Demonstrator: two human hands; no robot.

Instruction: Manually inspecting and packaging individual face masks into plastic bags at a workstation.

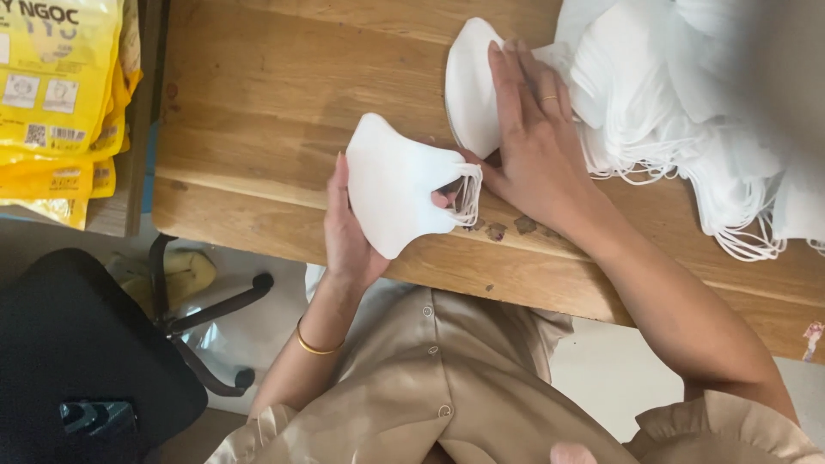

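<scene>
At the centre of the frame we see the left hand (344,225) clasped around a small stack of white face masks (397,185), held upright just above the near edge of the wooden desk (258,103). The right hand (533,142) lies flat, fingers spread, on a second white mask (471,86) beside a large heap of masks (687,112) at upper right. Yellow packets (56,94) sit upper left.

Soft matt white fabric masks (395,185) lie on a worn, smooth wooden table (258,103).
</scene>
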